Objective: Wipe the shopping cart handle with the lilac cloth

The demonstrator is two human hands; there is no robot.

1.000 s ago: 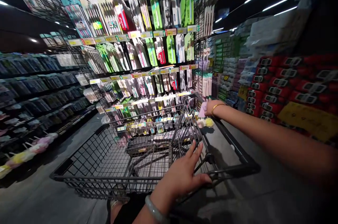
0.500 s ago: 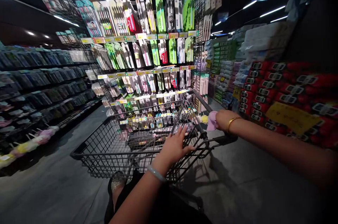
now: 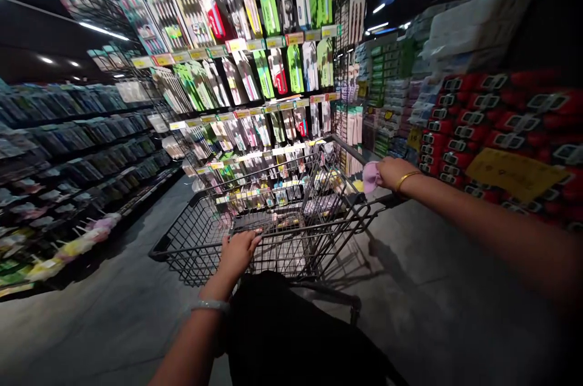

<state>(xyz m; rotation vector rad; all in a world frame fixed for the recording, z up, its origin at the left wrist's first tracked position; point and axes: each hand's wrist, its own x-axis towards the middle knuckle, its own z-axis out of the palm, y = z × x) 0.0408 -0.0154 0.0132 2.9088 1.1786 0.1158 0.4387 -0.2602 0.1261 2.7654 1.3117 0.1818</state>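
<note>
A black wire shopping cart [image 3: 195,252] stands sideways in front of me. My left hand [image 3: 239,249], with a pale bangle at its wrist, lies on the cart's near top rim, fingers bent over the bar. By the end of the push handle [image 3: 346,149], my right hand [image 3: 392,172] is closed around a small lilac thing [image 3: 372,176] that looks like a folded cloth. A gold bracelet circles that wrist. Whether the right hand also grips the handle is hidden.
Beyond the cart rises a rack [image 3: 237,46] hung with packaged toothbrushes. Shelves of packets [image 3: 82,137] run along the left. Stacked red packs [image 3: 492,125] with a yellow sign [image 3: 514,173] stand at the right. Grey floor [image 3: 410,307] lies around the cart.
My left hand has moved left, from above the basket with fingers spread, down onto the near rim. My right hand keeps the lilac thing. The view has shifted lower, and the cart has turned slightly.
</note>
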